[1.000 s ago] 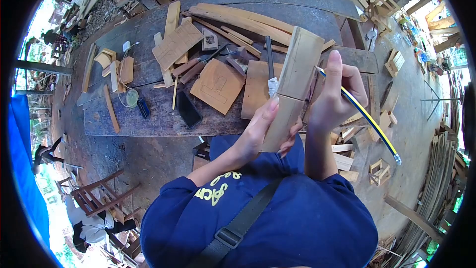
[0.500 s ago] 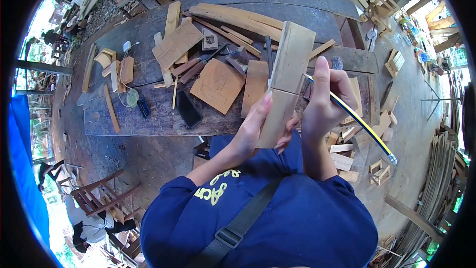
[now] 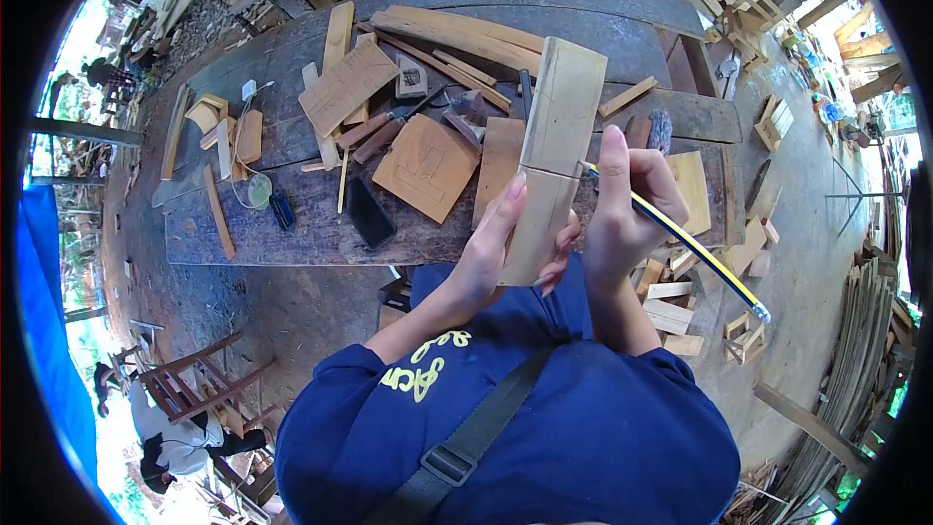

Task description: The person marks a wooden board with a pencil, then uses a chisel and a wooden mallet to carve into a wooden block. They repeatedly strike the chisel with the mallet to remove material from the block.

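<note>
A pale wooden block (image 3: pixel 564 117) with a dark line across its middle is held up, tilted, over the table's near edge. My left hand (image 3: pixel 496 243) is closed around its lower half, thumb on the near face and fingertips showing at the right side. In my right hand (image 3: pixel 637 204) a blue, yellow and black striped pencil (image 3: pixel 705 258) is pinched between thumb and fingers. The pencil's tip is at the block's right edge, close to the cross line, and its eraser end points down to the right.
The wooden workbench (image 3: pixel 321 251) carries a square board with drawn outlines (image 3: pixel 426 170), a dark phone (image 3: pixel 369 214), a marked plank (image 3: pixel 350 87), long strips (image 3: pixel 466 34) and a blue-handled tool (image 3: pixel 282 211). Wood offcuts (image 3: pixel 671 316) lie on the floor at right. A person (image 3: pixel 180 433) is at lower left.
The block has shifted slightly left and turned a little more face-on. My right hand and the pencil have moved left and slightly down with it, the tip staying at the block's edge.
</note>
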Action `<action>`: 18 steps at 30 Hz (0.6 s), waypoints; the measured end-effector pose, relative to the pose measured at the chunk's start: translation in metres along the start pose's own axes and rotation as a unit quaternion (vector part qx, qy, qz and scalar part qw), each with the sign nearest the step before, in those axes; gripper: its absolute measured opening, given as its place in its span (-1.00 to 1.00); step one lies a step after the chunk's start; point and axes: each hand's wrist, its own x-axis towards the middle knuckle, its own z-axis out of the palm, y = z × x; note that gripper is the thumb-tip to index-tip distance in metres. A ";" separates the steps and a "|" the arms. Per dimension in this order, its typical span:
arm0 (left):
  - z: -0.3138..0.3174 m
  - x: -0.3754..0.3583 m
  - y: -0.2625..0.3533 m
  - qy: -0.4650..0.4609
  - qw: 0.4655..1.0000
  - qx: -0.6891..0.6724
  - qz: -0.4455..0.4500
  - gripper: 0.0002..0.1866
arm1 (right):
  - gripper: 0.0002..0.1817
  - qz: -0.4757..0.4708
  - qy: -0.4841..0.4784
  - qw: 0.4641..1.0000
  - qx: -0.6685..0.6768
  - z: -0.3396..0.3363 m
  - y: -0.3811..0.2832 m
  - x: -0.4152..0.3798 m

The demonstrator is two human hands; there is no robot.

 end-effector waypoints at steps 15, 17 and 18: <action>0.001 0.000 0.000 -0.001 1.000 0.000 0.017 -0.45 | -0.68 0.023 -0.014 1.000 0.004 -0.003 -0.002 -0.005; 0.000 0.000 0.000 -0.002 1.000 -0.005 0.022 -0.46 | -0.68 0.020 -0.014 1.000 0.001 -0.003 -0.001 -0.006; -0.002 0.000 -0.001 -0.003 1.000 -0.012 0.012 -0.46 | -0.68 0.020 -0.013 1.000 -0.001 -0.003 -0.001 -0.006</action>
